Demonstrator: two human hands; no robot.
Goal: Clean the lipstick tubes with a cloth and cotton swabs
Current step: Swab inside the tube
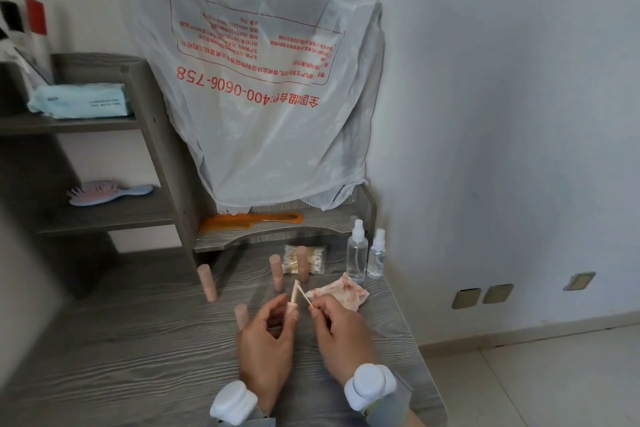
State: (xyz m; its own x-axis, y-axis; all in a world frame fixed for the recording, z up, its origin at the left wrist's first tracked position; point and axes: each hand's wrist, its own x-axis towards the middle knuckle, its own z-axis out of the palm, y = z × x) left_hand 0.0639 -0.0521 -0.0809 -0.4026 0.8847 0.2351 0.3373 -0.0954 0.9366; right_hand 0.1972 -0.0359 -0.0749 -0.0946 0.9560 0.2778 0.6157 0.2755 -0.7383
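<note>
– Pink lipstick tube (293, 300), where is it?
– Above the near part of the grey wood-grain table (138, 357), in the left hand (268, 340). Thumb and fingers curl round its lower end, and it leans slightly, upper end pointing away.
– And the other hand?
– The right hand (341, 329) pinches a cotton swab (306, 298) by its near end. The swab's far tip meets the held tube near its top, though blur hides the exact contact.
– The cloth?
– A crumpled white cloth (343, 293) with reddish stains lies on the table just beyond the right hand. Neither hand holds it.
– More tubes?
– Four, all pink and upright. The near tube (241, 315) stands just beside the left hand's fingers and the left tube (207, 282) is farther off. The middle tube (276, 272) and back tube (302, 263) are behind. The back one stands in front of a clear swab packet (317, 262).
– Farther out?
– Two clear spray bottles (357, 253) stand near the wall on the right. An orange comb (251, 220) lies on the low ledge, and a hairbrush (107, 191) rests on the wooden shelf (104, 218). A blue tissue pack (81, 100) sits higher up. A white plastic bag (259, 97) with red print hangs behind it all.
</note>
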